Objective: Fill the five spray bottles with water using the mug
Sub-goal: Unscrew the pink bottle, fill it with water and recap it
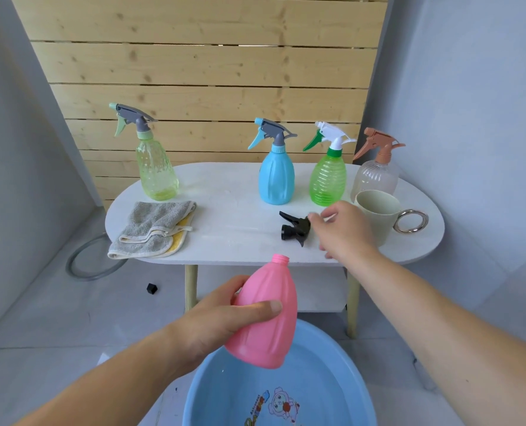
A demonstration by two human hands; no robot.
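Holding the uncapped pink bottle [264, 315] tilted in your left grip [221, 327], which wraps round its body, you have it just above the basin [343, 361]. Your right grip [344, 229] hangs loose and empty, perhaps brushing the black spray head [295, 229] at its left. The mug [378, 216] stands just right of it. Lift the mug next, clear of the tabletop [231, 210] edge.

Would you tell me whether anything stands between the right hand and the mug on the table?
Nothing visible does. The right hand hovers just beside the mug, with no object in between. The black spray head lies on the hand's other side, away from the mug.
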